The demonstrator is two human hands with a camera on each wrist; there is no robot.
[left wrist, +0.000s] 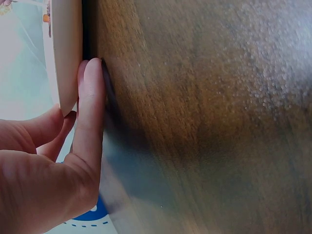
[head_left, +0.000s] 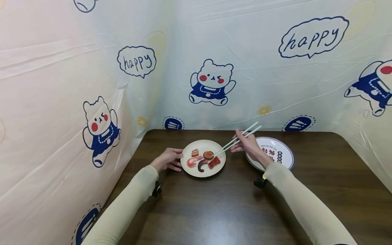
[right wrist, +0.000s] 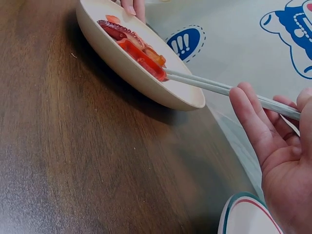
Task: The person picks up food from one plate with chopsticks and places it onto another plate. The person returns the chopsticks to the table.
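Note:
A cream plate (head_left: 196,173) rests on the table with several food pieces on it. They are a shrimp (head_left: 191,162), a curled octopus tentacle (head_left: 201,165), a red meat-like piece (head_left: 214,162), a brown round slice (head_left: 208,155) and a small striped piece (head_left: 195,153). My left hand (head_left: 167,159) grips the plate's left rim, thumb at the edge and fingers low against the side, as the left wrist view shows. My right hand (head_left: 248,146) holds pale green chopsticks (right wrist: 202,84). Their tips reach over the plate beside the round slice and red piece; whether they touch either, I cannot tell.
A white plate (head_left: 287,162) with a dark rim and red printing lies at right, partly beneath my right forearm. The brown wooden table (head_left: 196,211) extends toward me. Printed cloth (head_left: 171,68) hangs behind the table and along both sides.

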